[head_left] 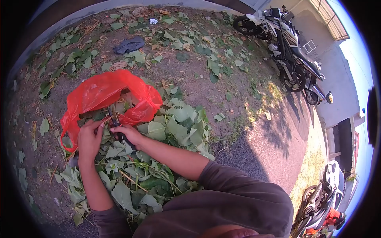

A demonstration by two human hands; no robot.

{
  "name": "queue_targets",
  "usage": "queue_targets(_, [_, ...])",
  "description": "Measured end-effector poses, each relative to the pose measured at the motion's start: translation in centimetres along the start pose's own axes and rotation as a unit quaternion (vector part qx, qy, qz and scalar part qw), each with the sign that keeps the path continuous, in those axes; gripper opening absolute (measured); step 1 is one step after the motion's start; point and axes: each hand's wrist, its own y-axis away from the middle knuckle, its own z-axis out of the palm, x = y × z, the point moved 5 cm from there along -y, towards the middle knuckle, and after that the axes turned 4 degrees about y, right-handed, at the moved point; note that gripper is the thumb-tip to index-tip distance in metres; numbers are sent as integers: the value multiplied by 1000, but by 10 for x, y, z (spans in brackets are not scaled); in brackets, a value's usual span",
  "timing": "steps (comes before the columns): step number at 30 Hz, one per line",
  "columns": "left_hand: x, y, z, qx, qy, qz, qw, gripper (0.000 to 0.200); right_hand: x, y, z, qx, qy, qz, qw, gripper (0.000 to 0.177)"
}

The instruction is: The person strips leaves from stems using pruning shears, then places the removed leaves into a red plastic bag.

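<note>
My right hand [130,134] is closed around dark-handled pruning shears [114,114], their blades pointing away from me over the mouth of a red plastic bag [93,93]. Close beside the blades, the fingers of my left hand [89,139] pinch a thin leafy stem [106,119]. The red bag lies open on the ground, with cut leaves inside it. Under my forearms spreads a heap of large green leaves and stalks [135,174]. My fingers partly hide the stem and the shears' handles.
Loose leaves [214,66] are scattered over the soil. A dark cloth-like piece [129,45] and a crumpled white scrap [153,21] lie farther off. A motorcycle [287,43] is parked at upper right, another [317,202] at lower right. A low wall [79,14] curves behind.
</note>
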Motion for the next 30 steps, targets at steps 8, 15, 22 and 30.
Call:
queue_targets(8, [1,1,-1,-2,-1,-2,1000,22,2,-2,2,-17,29,-23,999,27])
queue_targets(15, [-4,0,0,7,13,-1,1000,22,2,-1,-4,36,68,-17,997,26])
queue_targets(22, [-31,-2,0,55,52,1,997,21,12,-8,-7,-12,-80,62,995,26])
queue_targets(30, [-29,1,12,-12,57,0,998,25,-7,10,5,12,-30,63,998,29])
